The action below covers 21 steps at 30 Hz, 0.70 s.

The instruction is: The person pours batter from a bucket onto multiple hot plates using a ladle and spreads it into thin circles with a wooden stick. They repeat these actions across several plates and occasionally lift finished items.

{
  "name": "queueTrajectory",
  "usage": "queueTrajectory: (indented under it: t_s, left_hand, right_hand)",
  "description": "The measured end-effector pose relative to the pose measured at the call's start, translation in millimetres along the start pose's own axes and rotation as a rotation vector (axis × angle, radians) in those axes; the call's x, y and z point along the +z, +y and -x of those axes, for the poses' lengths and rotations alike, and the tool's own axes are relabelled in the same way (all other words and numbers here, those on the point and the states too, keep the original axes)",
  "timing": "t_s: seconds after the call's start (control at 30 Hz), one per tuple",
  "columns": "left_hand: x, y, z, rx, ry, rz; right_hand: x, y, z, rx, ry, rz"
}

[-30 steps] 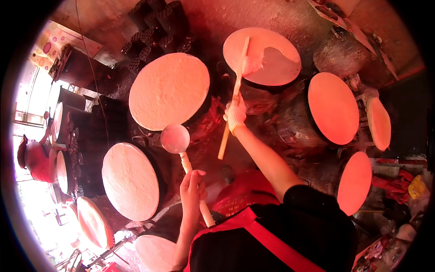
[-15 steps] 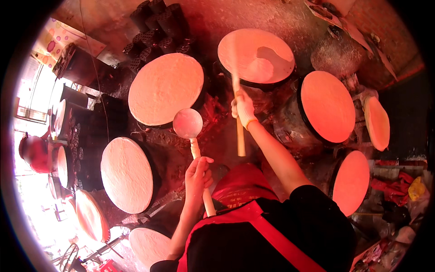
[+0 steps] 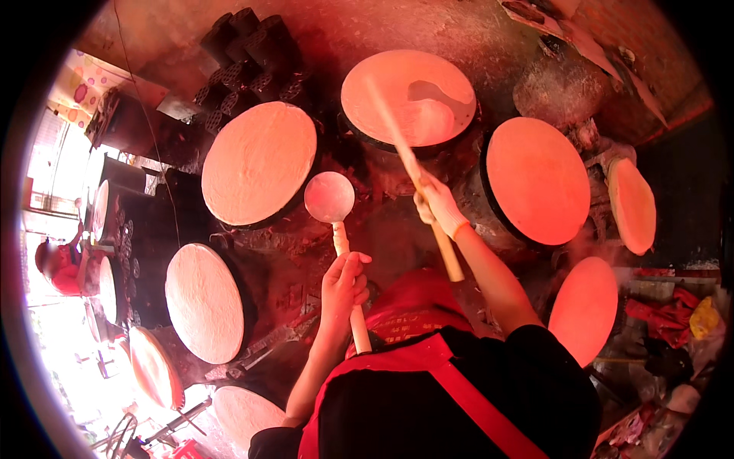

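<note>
My left hand (image 3: pixel 342 284) is closed around the wooden handle of a ladle (image 3: pixel 329 196), whose round pale bowl is held up in front of me. My right hand (image 3: pixel 441 200), in a whitish glove with an orange cuff, grips a long wooden stick (image 3: pixel 399 138). The stick's far end reaches over the far round griddle (image 3: pixel 409 141) and is too blurred to make out. Pale batter (image 3: pixel 382 80) covers much of that griddle; a darker bare-looking patch (image 3: pixel 443 90) and a thicker smooth pool (image 3: pixel 432 121) show on its right side.
More round griddles with pale sheets on top surround me, at left (image 3: pixel 205 304), far left (image 3: pixel 260 163), right (image 3: pixel 539 181) and near right (image 3: pixel 583 311). Black perforated coal cylinders (image 3: pixel 237 76) are piled behind. Another person (image 3: pixel 63 264) in red is at the far left. Steam hangs in places.
The stick has swung from nearly upright to a slant, its upper end leaning left, while my right hand moved right and nearer. The view has turned slightly; the ladle stays in my left hand.
</note>
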<state>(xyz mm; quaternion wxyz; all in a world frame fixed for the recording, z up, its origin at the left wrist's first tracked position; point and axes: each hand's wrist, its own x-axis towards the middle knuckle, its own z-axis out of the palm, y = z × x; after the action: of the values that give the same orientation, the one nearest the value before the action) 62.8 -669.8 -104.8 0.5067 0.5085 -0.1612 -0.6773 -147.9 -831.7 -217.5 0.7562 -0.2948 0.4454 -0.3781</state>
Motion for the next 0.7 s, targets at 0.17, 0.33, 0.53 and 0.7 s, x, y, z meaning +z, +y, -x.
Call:
queueTrajectory:
  t_s: [0.17, 0.33, 0.53, 0.7]
  left_hand:
    - [29, -6, -14, -0.010, 0.011, -0.018]
    - [59, -15, -35, -0.029, -0.031, -0.001]
    - [86, -23, -41, -0.034, 0.028, 0.029]
    - [99, -25, -46, -0.039, 0.008, 0.009]
  right_hand:
    - [-84, -20, 18, 0.021, 0.108, -0.054]
    - [-76, -38, 3, 0.008, 0.005, -0.033]
    - [-123, -67, -27, -0.048, 0.098, 0.030]
    - [-107, -92, -102, -0.265, 0.477, 0.160]
